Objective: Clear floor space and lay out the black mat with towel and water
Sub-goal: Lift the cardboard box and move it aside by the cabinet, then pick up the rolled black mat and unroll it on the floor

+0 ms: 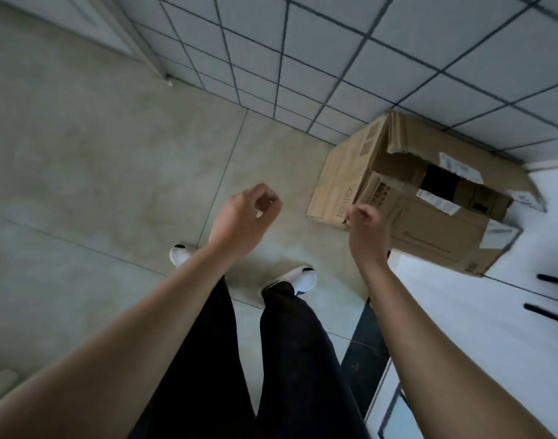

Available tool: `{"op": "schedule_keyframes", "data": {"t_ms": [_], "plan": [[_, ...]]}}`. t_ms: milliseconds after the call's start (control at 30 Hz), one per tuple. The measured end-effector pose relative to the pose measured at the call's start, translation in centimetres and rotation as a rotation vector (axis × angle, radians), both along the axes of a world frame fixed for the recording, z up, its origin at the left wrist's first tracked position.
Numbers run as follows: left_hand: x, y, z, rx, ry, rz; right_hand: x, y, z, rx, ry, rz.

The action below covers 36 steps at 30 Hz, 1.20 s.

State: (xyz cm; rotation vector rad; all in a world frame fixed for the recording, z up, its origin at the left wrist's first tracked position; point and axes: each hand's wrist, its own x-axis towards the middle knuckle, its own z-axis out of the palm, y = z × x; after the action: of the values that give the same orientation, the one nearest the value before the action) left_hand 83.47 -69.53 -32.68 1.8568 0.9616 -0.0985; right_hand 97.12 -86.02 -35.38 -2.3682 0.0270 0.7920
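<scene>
The picture is smeared by motion, and the labels and print on the cardboard box [407,213] cannot be read. The box stands on the floor [112,153] at its right edge, in the corner between the tiled wall [334,42] and a white cabinet [480,327]; its top flaps are partly lifted, and the gap between them shows only darkness, so the contents stay hidden. The cabinet is cut off by the frame, with two black handles [553,280] just showing. Both arms reach forward over black trousers [290,359] and white shoes [303,277]. The left hand [249,213] hangs over bare floor with its fingers curled in toward the thumb, gripping nothing. The right hand [364,223] is seen from the back, fingers folded under, overlapping the near lower corner of the box; whether it touches the cardboard or pinches anything cannot be told.
</scene>
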Motion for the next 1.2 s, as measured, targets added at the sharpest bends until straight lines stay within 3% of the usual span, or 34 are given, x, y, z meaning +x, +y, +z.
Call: {"op": "schedule_keyframes", "data": {"t_ms": [400, 633, 833, 1200], "plan": [[-21.9, 19.8, 7.1, 0.015, 0.138, 0.242, -10.6, 23.9, 10.0, 0.064, -0.106, 0.591], [-32.2, 28.0, 9.7, 0.056, 0.245, 0.363, -18.1, 39.0, 12.4, 0.035, -0.019, 0.93], [-36.4, 33.6, 10.7, -0.004, 0.239, 0.655, -23.4, 51.9, 14.4, 0.019, -0.023, 1.262], [-36.5, 50.2, 13.1, -0.04, 0.232, 0.952, -26.8, 74.9, 16.7, 0.061, -0.059, 1.587]]}}
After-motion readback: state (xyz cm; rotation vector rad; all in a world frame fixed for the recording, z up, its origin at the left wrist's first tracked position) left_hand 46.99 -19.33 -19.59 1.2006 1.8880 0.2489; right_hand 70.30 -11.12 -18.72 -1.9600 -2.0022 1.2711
